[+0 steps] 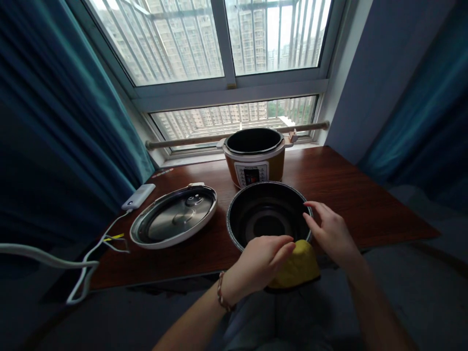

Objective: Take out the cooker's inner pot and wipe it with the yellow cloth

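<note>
A black inner pot (256, 214) stands near the front edge of a dark wooden table (347, 195). My left hand (261, 263) rests at the pot's near rim and presses on a yellow cloth (298, 268) that lies just below the rim. My right hand (331, 231) touches the pot's right rim with fingers curled on its edge. Behind the pot sits an orange electric cooker body (255, 156), its cavity dark. The cooker's lid (174, 217) lies upside down on the table to the left.
A white power bank (139, 196) lies at the table's left edge, with white cables (87, 263) running off to the left. Teal curtains hang on both sides. A wooden rod (190, 140) crosses the window sill behind the cooker.
</note>
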Available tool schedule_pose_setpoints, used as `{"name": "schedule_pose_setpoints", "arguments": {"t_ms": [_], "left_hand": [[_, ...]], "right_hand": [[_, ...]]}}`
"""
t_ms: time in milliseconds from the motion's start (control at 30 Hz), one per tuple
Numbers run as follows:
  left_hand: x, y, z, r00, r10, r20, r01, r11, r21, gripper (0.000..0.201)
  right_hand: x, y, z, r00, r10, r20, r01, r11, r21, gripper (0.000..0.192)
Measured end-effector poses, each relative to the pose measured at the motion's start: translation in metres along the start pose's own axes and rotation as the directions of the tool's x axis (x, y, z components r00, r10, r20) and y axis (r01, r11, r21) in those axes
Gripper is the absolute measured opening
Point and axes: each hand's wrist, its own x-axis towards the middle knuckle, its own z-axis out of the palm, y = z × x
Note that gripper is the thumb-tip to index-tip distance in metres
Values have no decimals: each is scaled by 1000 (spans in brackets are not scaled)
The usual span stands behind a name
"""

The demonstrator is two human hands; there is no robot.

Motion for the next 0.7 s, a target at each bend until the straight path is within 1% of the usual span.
{"name": "schedule_pose_setpoints", "arguments": {"t_ms": [33, 67, 100, 133, 200, 300, 333, 400, 500, 533, 600, 667, 700], "left_hand": [[2, 0, 1, 1000, 20, 24, -21, 999, 48, 44], [4, -1, 1, 998, 40, 54, -45, 994, 96, 44], [6, -2, 2, 995, 56, 83, -68, 988, 141, 44], [7, -4, 2, 992, 68, 109, -87, 979, 182, 44], [7, -11, 1, 985, 88, 152, -122, 965, 232, 43], [2, -26, -10, 969, 117, 219, -174, 950, 259, 42], [0, -31, -16, 966, 102, 239, -171, 942, 288, 43], [-3, -39, -30, 967, 18, 254, -120, 911, 394, 48], [0, -44, -45, 962, -115, 247, -43, 832, 553, 53], [4, -46, -45, 958, -143, 250, -33, 808, 588, 55], [15, -52, -41, 948, -187, 257, -20, 773, 634, 56], [29, -66, -32, 943, -208, 258, -8, 765, 644, 46], [36, -75, -27, 946, -197, 258, -12, 774, 634, 34]], "right_hand": [[0, 10, 9, 995, 29, -91, -32, 999, -33, 45], [-1, 19, 18, 989, 66, -131, -72, 997, -42, 55], [-2, 26, 25, 985, 112, -133, -117, 993, -29, 62], [-2, 31, 32, 981, 163, -108, -164, 986, 0, 65], [-4, 36, 39, 970, 242, -31, -239, 967, 82, 63], [-4, 37, 39, 963, 267, 25, -267, 946, 185, 55], [-5, 37, 38, 964, 266, 25, -265, 943, 203, 54], [-5, 36, 37, 964, 266, 19, -264, 939, 219, 53], [-5, 37, 37, 964, 264, 25, -262, 935, 238, 53], [-5, 38, 37, 965, 262, 27, -260, 934, 244, 53], [-6, 38, 38, 965, 260, 27, -259, 933, 252, 52], [-6, 39, 38, 965, 260, 27, -258, 932, 255, 52], [-6, 39, 38, 966, 259, 29, -257, 932, 256, 52]]}}
